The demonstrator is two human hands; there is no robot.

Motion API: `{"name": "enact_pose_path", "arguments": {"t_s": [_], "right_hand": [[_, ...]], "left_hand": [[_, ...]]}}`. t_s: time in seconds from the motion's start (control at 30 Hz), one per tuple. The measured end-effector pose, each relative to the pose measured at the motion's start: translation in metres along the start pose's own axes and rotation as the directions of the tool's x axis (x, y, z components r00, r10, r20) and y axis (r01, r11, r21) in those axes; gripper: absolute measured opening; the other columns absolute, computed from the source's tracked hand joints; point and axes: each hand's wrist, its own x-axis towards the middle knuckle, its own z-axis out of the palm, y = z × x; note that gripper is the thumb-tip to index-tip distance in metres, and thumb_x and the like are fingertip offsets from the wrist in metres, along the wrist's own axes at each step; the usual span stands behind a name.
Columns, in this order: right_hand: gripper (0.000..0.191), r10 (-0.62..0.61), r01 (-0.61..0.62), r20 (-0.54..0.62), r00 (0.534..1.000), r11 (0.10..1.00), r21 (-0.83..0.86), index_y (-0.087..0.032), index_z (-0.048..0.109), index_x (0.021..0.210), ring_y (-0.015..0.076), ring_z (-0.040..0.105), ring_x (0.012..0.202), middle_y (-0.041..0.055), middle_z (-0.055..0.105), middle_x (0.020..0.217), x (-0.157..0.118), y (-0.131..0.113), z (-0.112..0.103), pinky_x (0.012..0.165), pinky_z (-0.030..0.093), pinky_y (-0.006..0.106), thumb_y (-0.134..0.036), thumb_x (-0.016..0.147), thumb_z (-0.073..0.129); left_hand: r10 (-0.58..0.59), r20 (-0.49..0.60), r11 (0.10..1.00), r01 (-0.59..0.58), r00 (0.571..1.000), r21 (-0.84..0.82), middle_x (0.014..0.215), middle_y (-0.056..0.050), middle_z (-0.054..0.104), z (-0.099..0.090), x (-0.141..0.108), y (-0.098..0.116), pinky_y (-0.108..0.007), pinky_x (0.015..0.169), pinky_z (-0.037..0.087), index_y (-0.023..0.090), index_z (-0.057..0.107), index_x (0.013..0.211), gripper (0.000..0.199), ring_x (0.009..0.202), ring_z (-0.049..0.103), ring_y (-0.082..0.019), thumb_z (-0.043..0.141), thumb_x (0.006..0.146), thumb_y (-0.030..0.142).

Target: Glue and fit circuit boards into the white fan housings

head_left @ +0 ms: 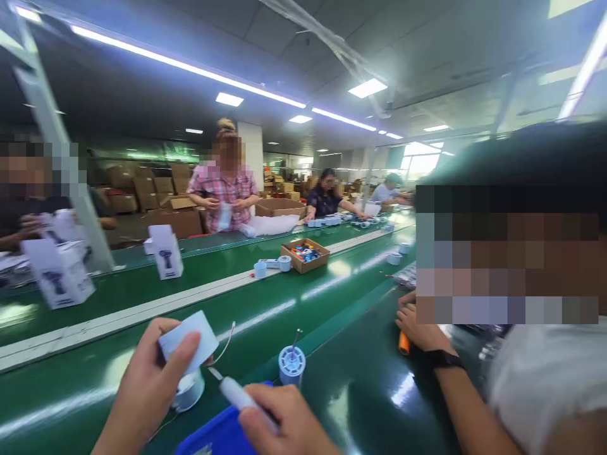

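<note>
Broad green surface [265,292] separates tool [239,395] from carton's edge [313,263].

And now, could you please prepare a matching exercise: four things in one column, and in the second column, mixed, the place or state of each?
Column one
1. Left hand
2. Small cardboard box
3. Right hand
4. Orange object

Column two
A. Holding a light-handled tool
B. Partly under a co-worker's hand
C. Holding a pale-blue part
D. Containing small colourful items

Right pairs: 1-C, 2-D, 3-A, 4-B
</note>
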Motion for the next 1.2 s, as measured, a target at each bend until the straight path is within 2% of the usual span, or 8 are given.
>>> {"name": "enact_pose_path", "arguments": {"t_s": [0.1,0.2,0.33,0.43,0.6,0.8,1.0,1.2], "right_hand": [[0.034,0.204,-0.216,0.116,0.972,0.971,0.105,-0.021,0.062,0.109,0.0109,0.041,0.054,-0.0046,0.047,0.06,-0.012,0.006,0.03,0.052,0.031,0.023,-0.042,0.09,0.043],[0.035,0.339,-0.349,0.085,0.937,0.922,0.166,-0.019,0.054,0.106,0.0106,0.036,0.052,-0.0081,0.034,0.058,-0.018,0.02,0.028,0.052,0.029,0.023,-0.047,0.089,0.045],[0.032,0.406,-0.417,0.096,0.909,0.88,0.227,-0.019,0.051,0.086,0.011,0.04,0.057,-0.0065,0.04,0.062,-0.024,0.026,0.026,0.056,0.034,0.023,-0.05,0.08,0.057],[0.033,0.359,-0.369,0.084,0.929,0.892,0.262,-0.019,0.055,0.086,0.0137,0.05,0.068,-0.0001,0.053,0.076,-0.031,0.028,0.031,0.064,0.041,0.025,-0.05,0.079,0.061],[0.034,0.314,-0.392,0.253,0.915,0.84,0.376,-0.019,0.056,0.092,0.0137,0.057,0.069,0.0007,0.056,0.08,-0.041,0.038,0.039,0.068,0.048,0.026,-0.053,0.086,0.055],[0.032,0.292,-0.407,0.337,0.895,0.845,0.347,-0.02,0.057,0.093,0.0148,0.061,0.073,0.0014,0.058,0.082,-0.046,0.041,0.047,0.071,0.051,0.028,-0.051,0.088,0.053],[0.03,0.281,-0.4,0.356,0.891,0.857,0.324,-0.02,0.057,0.095,0.0156,0.061,0.073,0.0018,0.059,0.083,-0.049,0.044,0.049,0.072,0.051,0.031,-0.049,0.09,0.052],[0.031,0.294,-0.395,0.327,0.898,0.867,0.304,-0.019,0.056,0.098,0.0168,0.063,0.075,0.0042,0.062,0.087,-0.051,0.047,0.05,0.072,0.053,0.032,-0.048,0.089,0.052]], "left_hand": [[-0.026,0.004,0.853,0.02,1.0,0.521,0.08,-0.002,0.061,-0.04,0.019,-0.014,-0.031,0.06,0.046,0.024,0.035,0.098,0.054,0.065,0.06,-0.021,0.057,0.072,0.066],[-0.171,0.109,0.626,0.023,0.979,0.779,0.098,-0.008,0.059,-0.065,0.031,-0.036,-0.033,0.068,0.047,0.021,0.036,0.11,0.047,0.077,0.062,-0.023,0.054,0.079,0.052],[-0.303,0.202,0.476,-0.036,0.931,0.879,0.112,-0.01,0.055,-0.058,0.035,-0.071,-0.041,0.085,0.045,0.02,0.055,0.104,0.032,0.101,0.057,-0.028,0.064,0.074,0.025],[-0.385,0.303,0.437,-0.116,0.872,0.892,0.121,-0.009,0.055,-0.037,0.031,-0.09,-0.049,0.094,0.042,0.017,0.059,0.11,0.032,0.113,0.052,-0.028,0.066,0.081,0.026],[-0.347,0.441,0.524,-0.219,0.828,0.823,0.142,-0.011,0.044,-0.008,0.024,-0.105,-0.06,0.107,0.028,0.02,0.048,0.132,0.05,0.13,0.04,-0.032,0.063,0.086,0.034],[-0.194,0.455,0.704,-0.2,0.869,0.682,0.125,-0.01,0.058,-0.002,0.026,-0.095,-0.056,0.104,0.033,0.017,0.055,0.123,0.045,0.118,0.052,-0.028,0.066,0.083,0.034],[0.034,0.246,0.908,-0.133,0.969,0.398,0.12,-0.008,0.057,-0.021,0.024,-0.058,-0.038,0.096,0.041,0.022,0.051,0.117,0.057,0.109,0.056,-0.028,0.075,0.067,0.033],[0.05,0.004,0.999,-0.05,0.999,0.009,0.104,-0.004,0.055,-0.028,0.021,-0.04,-0.033,0.077,0.047,0.023,0.041,0.107,0.059,0.087,0.059,-0.019,0.079,0.065,0.039]]}}
